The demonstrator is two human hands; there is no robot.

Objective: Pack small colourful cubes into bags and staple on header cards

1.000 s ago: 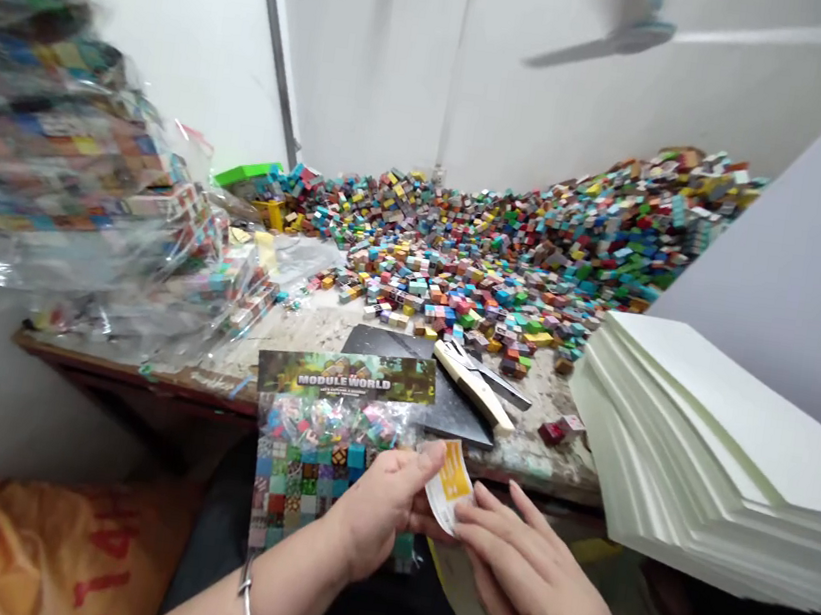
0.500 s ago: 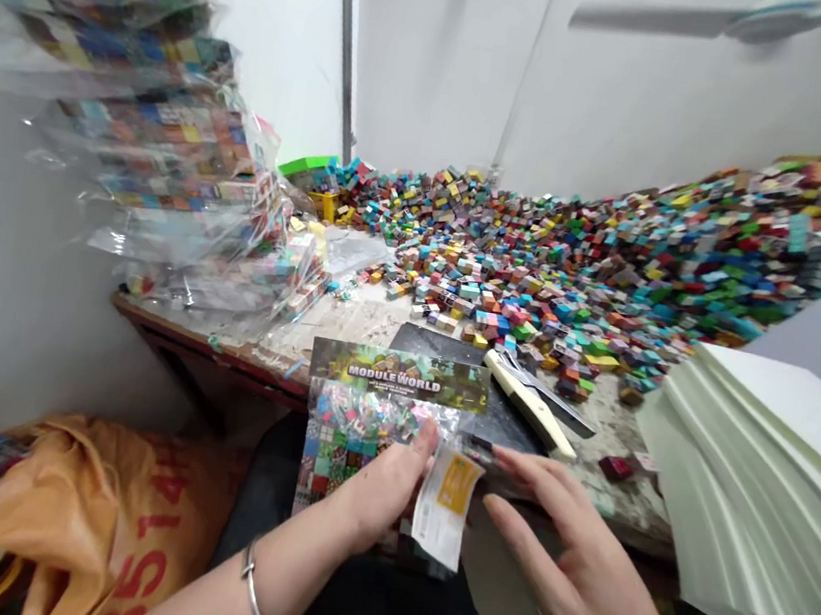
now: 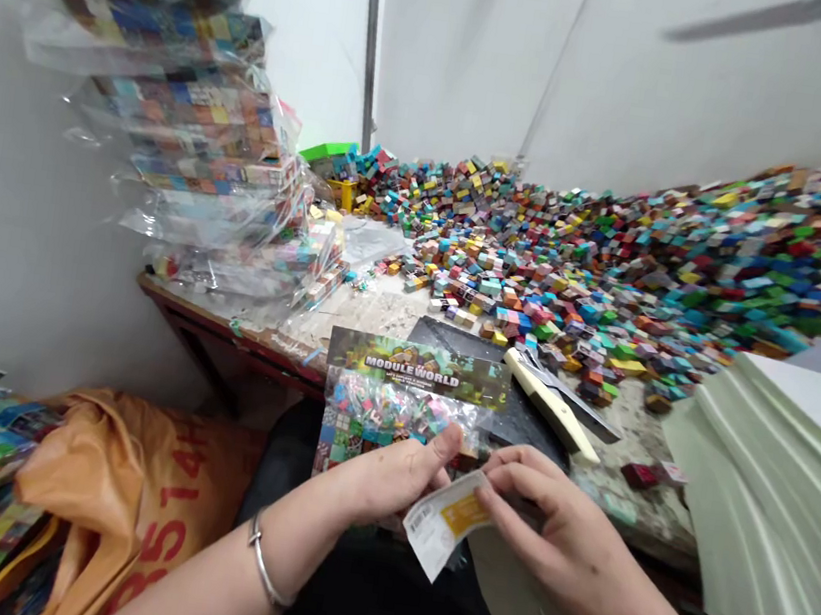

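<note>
A clear bag of small colourful blocks (image 3: 356, 431) with a printed "MODULE WORLD" header card (image 3: 418, 367) rests over my lap at the table's front edge. My left hand (image 3: 408, 474), a metal bangle on its wrist, is closed on the bag's right part, its fingers mostly hidden beneath. Between thumb and fingers my right hand (image 3: 531, 510) pinches the upper right corner of a white paper label with a yellow patch (image 3: 443, 524). The label is tilted in front of the bag, beside my left hand.
A cream-handled knife (image 3: 553, 407) lies across a black board (image 3: 444, 335). Behind spreads a large heap of small coloured blocks (image 3: 526, 232). Wrapped block packs (image 3: 208, 120) are stacked at left, an orange sack (image 3: 151, 495) below them, and pale green sheets (image 3: 756, 494) at right.
My right hand has moved left and closed on the label, which is now tilted. The whole view has shifted slightly, with the scene a little further right.
</note>
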